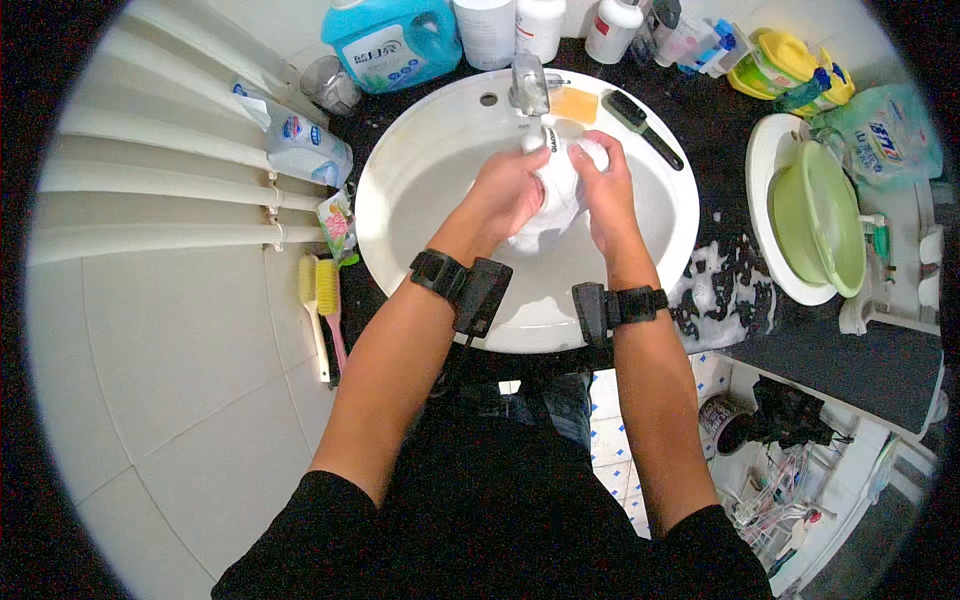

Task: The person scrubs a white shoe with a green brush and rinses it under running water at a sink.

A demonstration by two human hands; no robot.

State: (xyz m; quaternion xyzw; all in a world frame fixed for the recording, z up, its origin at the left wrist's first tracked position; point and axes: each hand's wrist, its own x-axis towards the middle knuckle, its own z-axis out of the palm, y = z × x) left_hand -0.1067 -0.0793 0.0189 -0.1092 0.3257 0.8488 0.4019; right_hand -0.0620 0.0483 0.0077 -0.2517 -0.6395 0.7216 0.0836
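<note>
Both my hands are over the white sink point(400, 240), under the clear-handled faucet point(531, 90). Between them is a crumpled white cloth item point(563, 190) with dark lettering near its upper end; its exact kind is hard to make out. My left hand point(508, 190) grips its left side, thumb on top. On the other side my right hand point(610, 185) closes around it, thumb and fingers pressing the fabric. The lower part of the cloth hangs into the basin. An orange bar of soap point(574, 104) and a dark-handled brush point(645, 130) lie on the sink's back right rim.
Bottles, including a blue detergent jug point(390, 45), line the back of the black counter. A green basin point(815, 220) rests on a white one at the right. Foam point(715, 295) covers the counter beside the sink. Two yellow-bristled brushes point(328, 290) hang at the left.
</note>
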